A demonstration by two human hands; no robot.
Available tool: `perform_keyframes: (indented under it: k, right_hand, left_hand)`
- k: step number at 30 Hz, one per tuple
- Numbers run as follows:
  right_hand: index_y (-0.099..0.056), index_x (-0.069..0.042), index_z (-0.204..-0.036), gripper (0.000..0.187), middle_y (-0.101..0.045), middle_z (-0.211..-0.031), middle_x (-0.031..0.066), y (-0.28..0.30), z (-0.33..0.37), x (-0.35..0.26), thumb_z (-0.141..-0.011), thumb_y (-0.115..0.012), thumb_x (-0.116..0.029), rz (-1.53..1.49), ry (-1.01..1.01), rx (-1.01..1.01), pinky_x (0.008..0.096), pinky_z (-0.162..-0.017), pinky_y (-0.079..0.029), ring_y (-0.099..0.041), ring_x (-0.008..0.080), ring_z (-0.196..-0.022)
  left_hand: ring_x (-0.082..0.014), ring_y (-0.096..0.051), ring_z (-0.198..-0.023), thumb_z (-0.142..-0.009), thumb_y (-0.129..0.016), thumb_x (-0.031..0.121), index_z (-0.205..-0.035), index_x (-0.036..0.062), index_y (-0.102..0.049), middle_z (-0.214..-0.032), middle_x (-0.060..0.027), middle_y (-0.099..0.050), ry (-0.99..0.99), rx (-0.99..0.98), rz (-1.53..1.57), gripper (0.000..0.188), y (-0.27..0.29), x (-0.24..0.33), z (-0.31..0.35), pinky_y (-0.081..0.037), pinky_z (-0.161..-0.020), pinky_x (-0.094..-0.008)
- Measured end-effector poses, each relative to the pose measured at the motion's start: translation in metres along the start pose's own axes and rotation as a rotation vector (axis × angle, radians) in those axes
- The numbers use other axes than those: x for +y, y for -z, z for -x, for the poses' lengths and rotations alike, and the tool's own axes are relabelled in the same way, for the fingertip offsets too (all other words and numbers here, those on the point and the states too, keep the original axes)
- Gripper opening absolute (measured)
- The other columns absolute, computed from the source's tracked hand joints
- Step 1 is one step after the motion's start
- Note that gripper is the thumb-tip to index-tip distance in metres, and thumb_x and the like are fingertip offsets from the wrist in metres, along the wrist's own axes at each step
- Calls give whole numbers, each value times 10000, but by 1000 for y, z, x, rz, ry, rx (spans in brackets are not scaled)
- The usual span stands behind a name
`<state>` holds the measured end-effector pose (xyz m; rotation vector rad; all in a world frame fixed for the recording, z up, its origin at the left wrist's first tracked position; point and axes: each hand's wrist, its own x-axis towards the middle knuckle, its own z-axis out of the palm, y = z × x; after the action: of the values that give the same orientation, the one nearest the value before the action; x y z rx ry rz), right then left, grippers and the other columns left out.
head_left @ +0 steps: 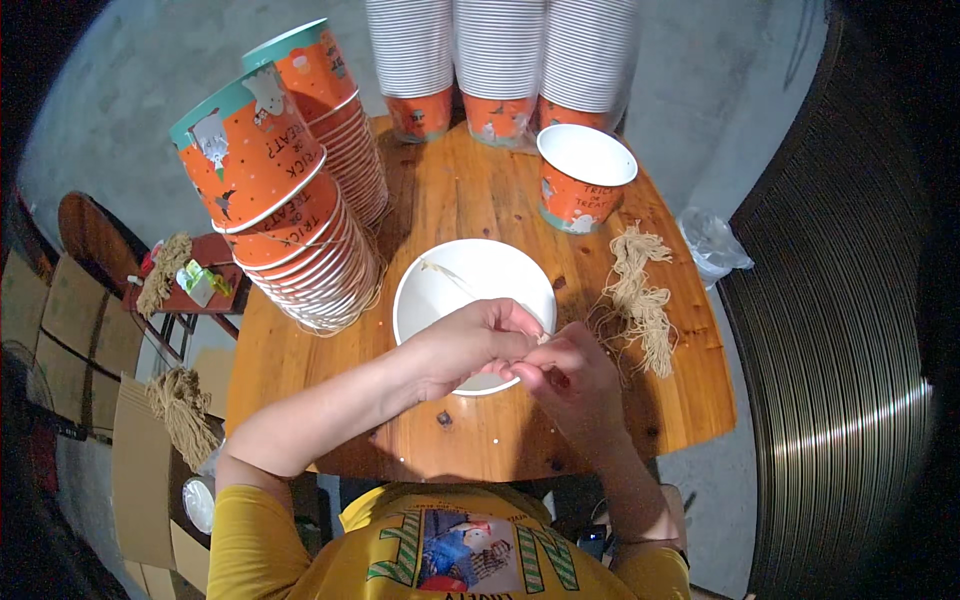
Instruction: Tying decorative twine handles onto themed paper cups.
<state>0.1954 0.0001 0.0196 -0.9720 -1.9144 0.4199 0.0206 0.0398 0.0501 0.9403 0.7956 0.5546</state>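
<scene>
A paper bucket (425, 290), white inside, stands in front of me with its mouth facing up. A thin tan string (455, 278) runs inside its far left wall. My left hand (475, 345) reaches over the mouth, its fingertips pinched on a bit of string near the right rim. Close against it, my right hand (580, 385) is also closed, thumb and fingers pinching at the same spot. Fingers hide most of what they hold. To the right of the hands lies a loose bundle of tan strings (640, 300) on the wooden table.
Tall stacks of orange buckets (300, 235) with string handles rise at left. Wrapped stacks of buckets (500, 60) stand at the back. A single orange bucket (580, 195) is at the far right. More tan string (185, 415) hangs at lower left, near cardboard (140, 480).
</scene>
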Motion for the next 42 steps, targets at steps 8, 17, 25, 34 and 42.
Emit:
perform_keyframes:
  k: [8,17,25,34,42]
  right_hand:
    - [-622,-51,-900,189,-602,-814,102,16,-5,2,-815,-679,-209,-102,-359,-4,334,-640,-510,-628,225,-719]
    - [-595,-45,-848,161,-570,-774,94,12,-9,2,-807,-678,-177,-22,-227,-58,349,-577,-487,-600,228,-642]
    - [-575,-42,-830,150,-540,-768,95,9,-12,3,-775,-677,-137,16,-205,-72,343,-567,-479,-573,227,-615]
    - [-570,-45,-827,138,-529,-754,95,7,-10,-2,-783,-669,-130,-26,-242,-58,346,-572,-472,-557,228,-618]
    - [-568,-41,-815,132,-516,-746,97,6,-9,0,-779,-664,-124,-7,-233,-62,356,-584,-475,-557,245,-626]
  left_hand:
    - [-132,-548,-773,-804,-561,-48,-1014,3,-460,-875,-69,-552,-161,57,-219,239,2,-1,-1,-479,-701,-249]
    - [-101,-506,-845,-847,-561,-24,-1044,40,-431,-906,-28,-498,-308,98,-545,245,-5,1,7,-449,-761,-231]
    - [-98,-476,-834,-817,-573,5,-1051,32,-517,-914,-24,-472,-385,115,-794,242,0,0,11,-421,-749,-234]
    - [-301,-545,-798,-811,-559,58,-882,21,-500,-889,-152,-461,-645,298,-1055,99,-5,-8,9,-471,-719,-373]
    - [-281,-577,-654,-829,-553,57,-879,24,-508,-774,-132,-563,-527,330,-1003,75,-9,-8,10,-472,-631,-359]
